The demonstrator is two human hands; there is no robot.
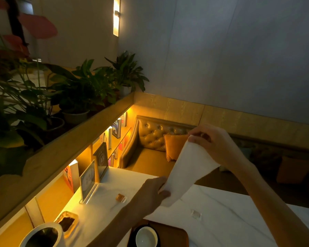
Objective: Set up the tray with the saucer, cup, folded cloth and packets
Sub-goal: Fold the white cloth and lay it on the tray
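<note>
Holding white cloth (189,168) taut above tray (175,230) — left hand (153,193) & right hand (216,145).

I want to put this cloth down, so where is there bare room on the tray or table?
The tray is bare right of the cup. The marble table is open around the clear packet. The left edge is crowded: white jug, amber dish, sign holder.

**What things look made of**

I see a soft, matt cloth (189,168). The table (230,207) looks like smooth white stone. The tray (175,234) looks like smooth brown wood. The cup (146,237) is shiny white. The sofa (150,138) looks like shiny leather.
</note>
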